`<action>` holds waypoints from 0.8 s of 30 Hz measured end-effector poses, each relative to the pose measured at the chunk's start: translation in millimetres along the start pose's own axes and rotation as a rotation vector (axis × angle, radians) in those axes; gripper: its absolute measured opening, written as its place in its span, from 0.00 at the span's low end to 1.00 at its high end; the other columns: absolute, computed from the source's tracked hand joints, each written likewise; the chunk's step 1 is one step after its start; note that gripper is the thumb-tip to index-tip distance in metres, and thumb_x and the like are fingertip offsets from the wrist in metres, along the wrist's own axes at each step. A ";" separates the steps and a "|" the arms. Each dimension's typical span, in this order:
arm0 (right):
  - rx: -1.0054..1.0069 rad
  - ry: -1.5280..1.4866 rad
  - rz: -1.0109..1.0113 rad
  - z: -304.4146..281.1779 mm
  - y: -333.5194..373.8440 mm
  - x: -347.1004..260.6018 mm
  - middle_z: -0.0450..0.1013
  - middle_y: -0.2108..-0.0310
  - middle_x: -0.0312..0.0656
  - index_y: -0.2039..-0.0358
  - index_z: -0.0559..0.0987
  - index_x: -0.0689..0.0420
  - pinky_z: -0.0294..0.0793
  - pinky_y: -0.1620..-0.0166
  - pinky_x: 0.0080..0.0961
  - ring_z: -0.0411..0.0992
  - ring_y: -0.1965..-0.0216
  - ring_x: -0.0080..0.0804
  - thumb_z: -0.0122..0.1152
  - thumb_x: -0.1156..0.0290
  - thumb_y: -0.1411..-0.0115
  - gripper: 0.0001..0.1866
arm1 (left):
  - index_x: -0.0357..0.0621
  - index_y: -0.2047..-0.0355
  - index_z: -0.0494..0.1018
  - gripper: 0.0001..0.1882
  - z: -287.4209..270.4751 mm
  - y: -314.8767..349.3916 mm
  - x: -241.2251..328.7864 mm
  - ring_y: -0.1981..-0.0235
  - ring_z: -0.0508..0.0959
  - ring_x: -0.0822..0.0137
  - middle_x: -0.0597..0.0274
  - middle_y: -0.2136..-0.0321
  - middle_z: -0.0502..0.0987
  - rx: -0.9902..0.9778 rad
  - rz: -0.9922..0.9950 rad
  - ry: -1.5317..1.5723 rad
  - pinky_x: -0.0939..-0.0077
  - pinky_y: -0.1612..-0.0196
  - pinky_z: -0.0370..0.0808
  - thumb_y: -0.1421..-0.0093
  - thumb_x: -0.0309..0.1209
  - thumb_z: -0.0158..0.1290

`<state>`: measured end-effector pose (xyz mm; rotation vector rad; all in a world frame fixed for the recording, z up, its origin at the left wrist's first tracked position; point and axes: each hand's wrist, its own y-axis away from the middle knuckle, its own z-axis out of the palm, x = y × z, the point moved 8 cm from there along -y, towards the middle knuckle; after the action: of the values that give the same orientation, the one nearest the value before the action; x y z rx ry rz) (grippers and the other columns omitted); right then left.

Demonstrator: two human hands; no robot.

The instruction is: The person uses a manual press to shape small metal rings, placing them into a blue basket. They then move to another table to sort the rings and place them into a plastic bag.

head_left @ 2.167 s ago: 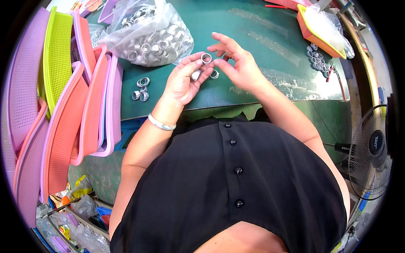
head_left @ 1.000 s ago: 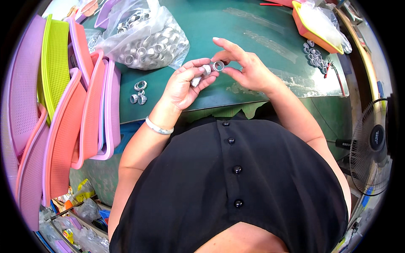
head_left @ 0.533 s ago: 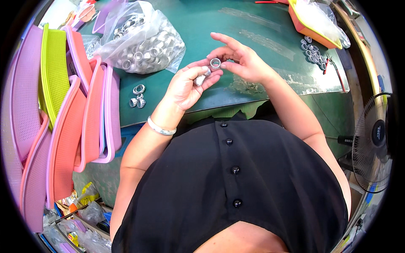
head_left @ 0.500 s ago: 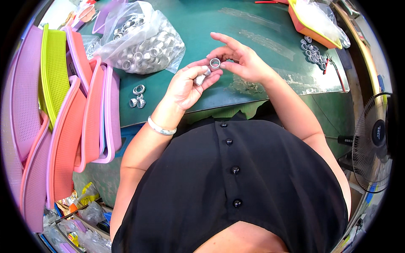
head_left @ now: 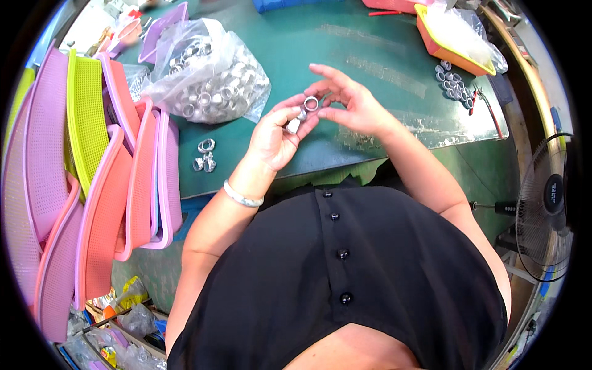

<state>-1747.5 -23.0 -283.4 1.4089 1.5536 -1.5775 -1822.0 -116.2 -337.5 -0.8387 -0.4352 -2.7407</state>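
My left hand (head_left: 275, 137) is closed around small silvery metal rings (head_left: 293, 126), palm up, above the near part of the green table. Another metal ring (head_left: 311, 103) stands at its fingertips, its round opening showing. My right hand (head_left: 356, 110) meets this ring with thumb and curled fingers, while the index finger stretches out away from it. How firmly each hand grips that ring is partly hidden. Several loose rings (head_left: 206, 146) lie on the table left of my left hand. Beyond them sits a clear plastic bag (head_left: 216, 80) full of similar rings.
Stacked purple, coral and green plastic baskets (head_left: 102, 197) crowd the left side. At the far right are a yellow-rimmed tray (head_left: 456, 49), a group of rings (head_left: 453, 84) and red-handled pliers (head_left: 488, 111). A black fan (head_left: 549, 203) stands right of the green table (head_left: 296, 37).
The whole view has shifted slightly, so the table and baskets sit lower in the picture. Both hands keep nearly the same pose around the ring.
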 end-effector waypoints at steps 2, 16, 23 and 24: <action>0.043 0.042 0.022 0.9 0.4 7.4 0.72 0.62 0.39 0.41 0.59 0.55 0.71 0.59 0.22 0.71 0.62 0.25 0.58 0.81 0.48 0.34 | 0.30 0.52 0.64 0.17 -3.2 -2.6 -3.1 0.56 0.74 0.61 0.50 0.57 0.72 -0.054 -0.012 0.016 0.68 0.51 0.75 0.43 0.21 0.43; 0.407 -0.192 0.401 -81.1 32.7 56.3 0.70 0.74 0.35 0.55 0.71 0.61 0.70 0.71 0.19 0.68 0.75 0.21 0.58 0.77 0.46 0.16 | 0.38 0.59 0.69 0.10 -39.1 6.8 -0.8 0.70 0.77 0.66 0.55 0.67 0.75 0.205 -0.131 -0.206 0.79 0.69 0.76 0.42 0.25 0.48; 0.707 1.238 0.157 -255.2 113.8 3.6 0.74 0.61 0.50 0.59 0.77 0.59 0.71 0.57 0.33 0.73 0.61 0.43 0.56 0.73 0.53 0.18 | 0.32 0.55 0.67 0.16 -29.5 7.4 -3.4 0.60 0.75 0.57 0.47 0.62 0.73 0.072 -0.103 -0.052 0.68 0.56 0.75 0.42 0.27 0.49; 0.708 1.224 0.258 -274.5 128.7 11.2 0.74 0.59 0.51 0.58 0.76 0.59 0.71 0.57 0.34 0.73 0.59 0.43 0.56 0.72 0.51 0.18 | 0.32 0.55 0.67 0.16 -26.1 7.7 -4.6 0.59 0.75 0.56 0.47 0.62 0.73 0.044 -0.105 -0.017 0.66 0.54 0.74 0.42 0.27 0.49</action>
<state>-1551.3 208.3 -291.6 3.2072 1.2001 -1.1164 -1829.0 -131.8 -359.2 -0.8515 -0.5557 -2.8099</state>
